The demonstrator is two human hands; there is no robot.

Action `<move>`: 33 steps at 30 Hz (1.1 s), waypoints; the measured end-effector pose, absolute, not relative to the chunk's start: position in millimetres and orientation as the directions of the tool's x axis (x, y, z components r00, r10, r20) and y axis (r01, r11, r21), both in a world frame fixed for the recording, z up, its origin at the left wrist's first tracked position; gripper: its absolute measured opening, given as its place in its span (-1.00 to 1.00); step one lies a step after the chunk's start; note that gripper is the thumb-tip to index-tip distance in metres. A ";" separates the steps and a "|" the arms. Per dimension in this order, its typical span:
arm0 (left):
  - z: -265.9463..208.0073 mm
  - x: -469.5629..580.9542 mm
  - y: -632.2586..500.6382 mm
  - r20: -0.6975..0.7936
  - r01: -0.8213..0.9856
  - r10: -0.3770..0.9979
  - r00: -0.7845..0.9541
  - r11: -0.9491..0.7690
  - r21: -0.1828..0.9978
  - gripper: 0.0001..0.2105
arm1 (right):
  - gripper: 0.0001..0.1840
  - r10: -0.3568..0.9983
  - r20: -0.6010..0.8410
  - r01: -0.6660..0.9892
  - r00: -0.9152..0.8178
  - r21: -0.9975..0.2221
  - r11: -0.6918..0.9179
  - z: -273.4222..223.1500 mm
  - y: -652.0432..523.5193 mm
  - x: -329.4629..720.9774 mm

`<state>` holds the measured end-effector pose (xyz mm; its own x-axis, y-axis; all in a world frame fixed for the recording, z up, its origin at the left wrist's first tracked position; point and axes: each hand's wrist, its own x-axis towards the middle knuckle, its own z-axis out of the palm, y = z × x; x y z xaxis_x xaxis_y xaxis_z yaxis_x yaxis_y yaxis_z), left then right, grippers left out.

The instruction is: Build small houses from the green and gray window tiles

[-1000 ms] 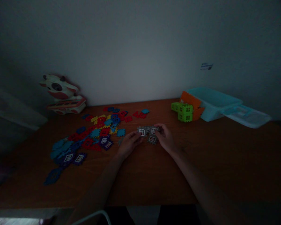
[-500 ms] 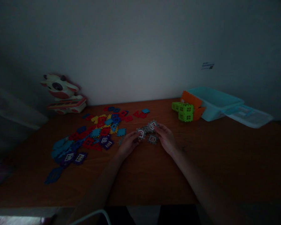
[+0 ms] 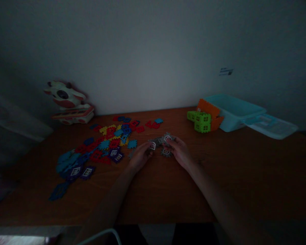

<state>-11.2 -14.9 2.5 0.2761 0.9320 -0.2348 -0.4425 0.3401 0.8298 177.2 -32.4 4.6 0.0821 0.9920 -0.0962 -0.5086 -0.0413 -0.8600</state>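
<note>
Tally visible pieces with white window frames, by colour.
Grey pieces: 4
Purple pieces: 4
Total: 8, counting only those whose white frames show; others may be hidden in the pile.

The scene is viewed by a single head-worn camera, placed high at the near edge of the wooden table [image 3: 163, 194] and aimed forward and down across it. The table is framed through its full depth; the wall [image 3: 153, 61] behind it is faced nearly straight on. The left hand [image 3: 140, 156] and right hand [image 3: 180, 149] are seen from behind, over the table's middle.
</note>
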 end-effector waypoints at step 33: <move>4.5 -11.1 -16.1 -0.180 -0.458 0.932 0.315 0.315 0.832 -0.77 | -0.45 0.993 -0.109 -0.451 0.042 -0.889 -0.078 5.7 -36.6 172.3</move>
<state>-11.1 -16.1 4.5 0.3148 0.9320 -0.1796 -0.4577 0.3148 0.8315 172.3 -36.6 5.7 0.0423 0.9932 -0.1086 -0.4510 -0.0781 -0.8891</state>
